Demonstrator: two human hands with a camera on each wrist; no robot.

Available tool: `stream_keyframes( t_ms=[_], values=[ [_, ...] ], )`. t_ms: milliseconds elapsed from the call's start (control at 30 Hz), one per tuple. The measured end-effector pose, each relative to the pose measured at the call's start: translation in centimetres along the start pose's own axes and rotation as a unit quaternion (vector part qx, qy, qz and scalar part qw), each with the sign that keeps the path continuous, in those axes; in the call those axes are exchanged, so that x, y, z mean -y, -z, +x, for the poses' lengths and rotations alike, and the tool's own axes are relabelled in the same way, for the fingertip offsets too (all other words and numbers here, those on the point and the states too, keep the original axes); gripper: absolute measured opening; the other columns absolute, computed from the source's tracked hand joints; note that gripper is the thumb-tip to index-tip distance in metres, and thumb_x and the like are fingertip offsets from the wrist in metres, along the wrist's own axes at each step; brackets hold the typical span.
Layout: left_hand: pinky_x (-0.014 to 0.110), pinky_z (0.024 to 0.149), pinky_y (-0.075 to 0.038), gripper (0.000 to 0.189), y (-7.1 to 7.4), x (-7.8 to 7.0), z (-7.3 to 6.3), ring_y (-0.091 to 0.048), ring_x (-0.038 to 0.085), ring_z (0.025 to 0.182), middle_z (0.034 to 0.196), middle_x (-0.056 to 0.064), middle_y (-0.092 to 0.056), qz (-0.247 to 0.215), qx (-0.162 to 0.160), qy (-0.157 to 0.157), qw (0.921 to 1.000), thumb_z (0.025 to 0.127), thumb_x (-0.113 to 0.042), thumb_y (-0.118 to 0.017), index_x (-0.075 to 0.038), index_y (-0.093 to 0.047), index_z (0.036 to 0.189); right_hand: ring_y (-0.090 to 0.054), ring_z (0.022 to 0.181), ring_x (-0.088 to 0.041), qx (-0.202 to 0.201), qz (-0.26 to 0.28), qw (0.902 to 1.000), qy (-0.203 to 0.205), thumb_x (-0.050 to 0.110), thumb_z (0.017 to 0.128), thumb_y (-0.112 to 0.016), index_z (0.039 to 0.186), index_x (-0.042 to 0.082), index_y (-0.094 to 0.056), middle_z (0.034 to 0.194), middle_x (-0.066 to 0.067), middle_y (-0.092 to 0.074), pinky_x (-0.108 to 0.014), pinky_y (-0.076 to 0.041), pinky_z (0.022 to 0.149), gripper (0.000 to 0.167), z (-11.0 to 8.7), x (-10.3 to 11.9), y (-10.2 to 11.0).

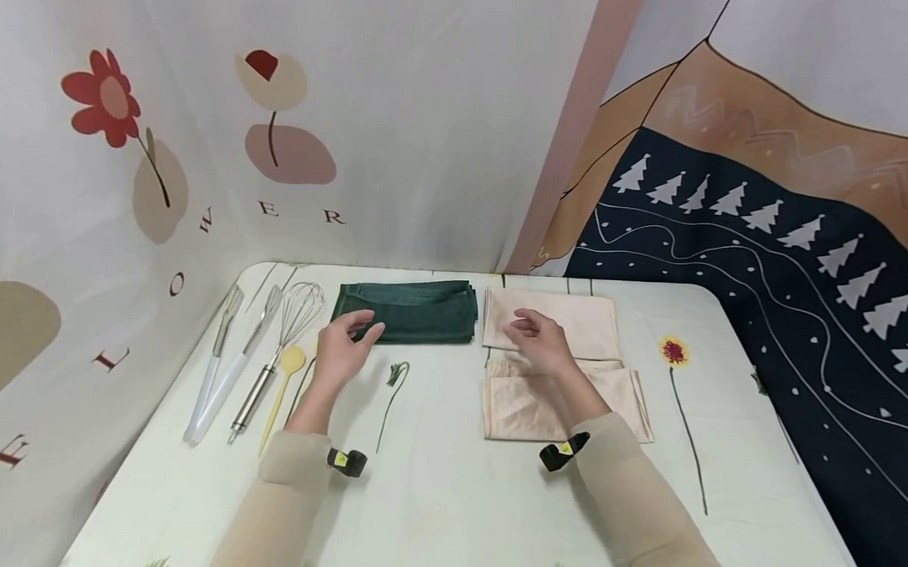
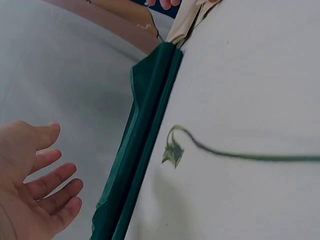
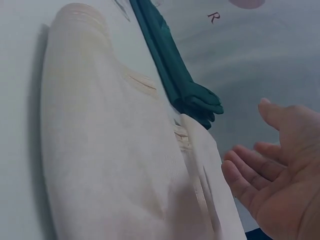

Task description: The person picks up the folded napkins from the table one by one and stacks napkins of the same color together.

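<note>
My left hand [image 1: 340, 355] hovers at the left end of a folded dark green cloth [image 1: 430, 316], its fingers loosely bent and apart from the cloth. In the left wrist view that hand [image 2: 40, 185] holds nothing. Two folded pale pink cloths lie right of the green one: a far one [image 1: 591, 317] and a near one [image 1: 517, 411]. Over them is my right hand [image 1: 544, 343], fingers relaxed and slightly curved. The right wrist view shows this hand [image 3: 280, 170] free of anything, beside the pink cloth [image 3: 110, 140].
Along the table's left side lie tongs [image 1: 209, 408] with metal ends, a wire whisk [image 1: 255, 397] and a yellow spoon-shaped thing [image 1: 292, 360]. The white tablecloth [image 1: 431, 500] bears printed-looking flowers. Patterned curtains [image 1: 429, 132] hang behind the table.
</note>
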State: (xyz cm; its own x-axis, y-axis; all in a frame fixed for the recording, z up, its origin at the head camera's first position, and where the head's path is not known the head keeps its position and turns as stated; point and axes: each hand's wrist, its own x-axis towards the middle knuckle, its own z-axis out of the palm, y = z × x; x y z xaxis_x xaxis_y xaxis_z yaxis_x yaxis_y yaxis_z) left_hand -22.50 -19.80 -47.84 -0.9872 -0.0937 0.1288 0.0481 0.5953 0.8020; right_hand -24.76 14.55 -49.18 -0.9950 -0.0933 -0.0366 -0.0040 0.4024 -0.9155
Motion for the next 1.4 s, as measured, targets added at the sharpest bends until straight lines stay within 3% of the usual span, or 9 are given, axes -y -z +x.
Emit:
stream_keyframes(
  t_ms=[300,500,667,900,1167,1400],
  values=[
    [0.046,0.104,-0.048,0.042,-1.2,-1.1,-1.7,-0.061,0.035,0.12,0.128,0.018,-0.066,-0.024,0.006,-0.023,0.9994,0.097,-0.025,-0.072,0.001,-0.066,0.129,-0.063,0.119,-0.033,0.0,-0.021,0.9997,0.013,0.029,0.099,-0.067,0.144,0.0,-0.052,0.127,-0.017,-0.066,-0.045,-0.052,0.099,0.055,-2.9,-0.6,0.7],
    [0.045,0.105,-0.047,0.041,-2.7,-1.6,-3.0,-0.06,0.031,0.12,0.127,0.016,-0.067,-0.048,0.023,-0.011,0.9985,0.096,-0.025,-0.072,0.0,-0.067,0.127,-0.063,0.119,-0.033,-0.005,-0.028,0.9995,0.013,0.029,0.099,-0.067,0.143,0.0,-0.052,0.127,-0.015,-0.066,-0.045,-0.051,0.1,0.055,-4.1,-1.6,0.7],
    [0.045,0.106,-0.047,0.039,-3.6,-1.5,-3.8,-0.06,0.031,0.121,0.126,0.016,-0.067,-0.055,0.033,0.0,0.998,0.096,-0.023,-0.072,0.0,-0.067,0.127,-0.065,0.117,-0.032,-0.006,-0.041,0.9984,0.038,0.027,0.098,-0.069,0.142,-0.003,-0.053,0.126,-0.017,-0.066,-0.041,-0.052,0.1,0.055,-4.9,-2.2,0.9],
    [0.045,0.103,-0.049,0.035,-4.3,-1.5,-4.6,-0.062,0.031,0.119,0.124,0.014,-0.068,-0.053,0.028,-0.008,0.9982,0.095,-0.02,-0.074,-0.001,-0.069,0.124,-0.065,0.114,-0.033,-0.008,-0.04,0.9973,0.061,0.025,0.097,-0.071,0.141,-0.005,-0.053,0.126,-0.022,-0.065,-0.041,-0.053,0.099,0.056,-6.0,-2.4,1.6],
    [0.044,0.104,-0.049,0.037,-4.9,-2.2,-5.2,-0.062,0.03,0.121,0.127,0.013,-0.067,-0.068,0.045,0.001,0.9967,0.096,-0.022,-0.073,-0.002,-0.068,0.126,-0.064,0.116,-0.034,-0.027,-0.043,0.9966,0.065,0.025,0.098,-0.071,0.139,-0.005,-0.054,0.127,-0.022,-0.065,-0.041,-0.053,0.099,0.054,-7.1,-3.4,2.6],
    [0.044,0.103,-0.05,0.036,-5.7,-2.3,-5.2,-0.062,0.031,0.12,0.126,0.014,-0.067,-0.071,0.046,-0.023,0.9961,0.095,-0.018,-0.073,0.0,-0.068,0.127,-0.063,0.118,-0.036,-0.043,-0.041,0.9965,0.058,0.023,0.098,-0.07,0.139,-0.006,-0.054,0.126,-0.023,-0.065,-0.04,-0.053,0.099,0.053,-8.0,-4.2,3.5]
  ],
)
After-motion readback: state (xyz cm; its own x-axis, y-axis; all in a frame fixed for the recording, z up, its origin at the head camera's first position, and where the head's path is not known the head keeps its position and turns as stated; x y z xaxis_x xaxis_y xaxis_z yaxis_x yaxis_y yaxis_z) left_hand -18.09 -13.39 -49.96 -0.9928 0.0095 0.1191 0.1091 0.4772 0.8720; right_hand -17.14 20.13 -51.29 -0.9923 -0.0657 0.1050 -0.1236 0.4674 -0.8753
